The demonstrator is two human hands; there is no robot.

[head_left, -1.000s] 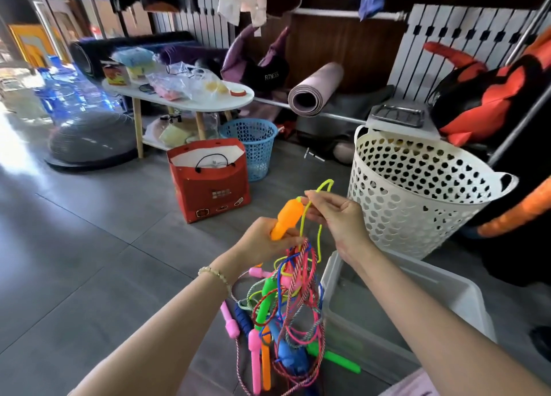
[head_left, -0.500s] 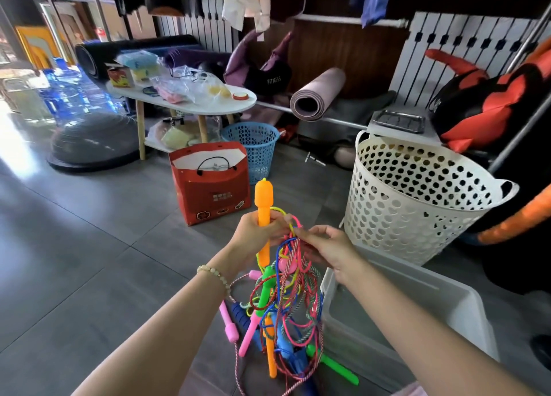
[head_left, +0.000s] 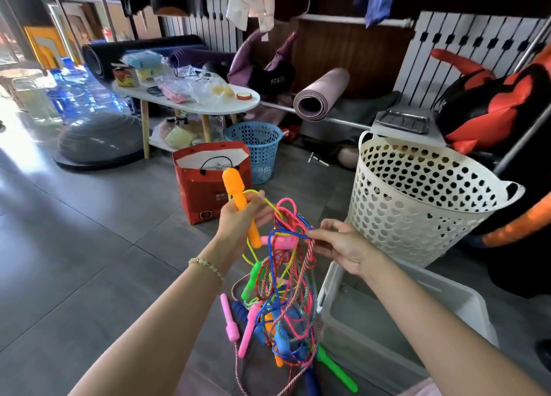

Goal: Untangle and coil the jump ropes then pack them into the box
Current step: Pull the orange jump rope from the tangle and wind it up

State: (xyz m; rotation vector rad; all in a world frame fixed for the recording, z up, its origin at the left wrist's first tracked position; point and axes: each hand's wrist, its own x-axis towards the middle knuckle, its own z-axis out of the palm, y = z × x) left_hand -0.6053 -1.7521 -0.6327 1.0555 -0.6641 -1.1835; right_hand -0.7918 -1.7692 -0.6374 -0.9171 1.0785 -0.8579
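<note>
Tangled jump ropes hanging above the grey floor, orange handle tilted at top, left hand fingers curled round its shaft, right hand fingertips pinching pink and blue cords beside it, clear plastic box below right, white perforated basket behind.

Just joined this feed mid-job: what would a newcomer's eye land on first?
Dead centre, a bright tangle of jump ropes hangs between both hands: the left hand grips an orange handle raised above it, the right hand pinches cords at its top. To the right stands a white heart-holed laundry basket, with the grey plastic box just below it.
</note>
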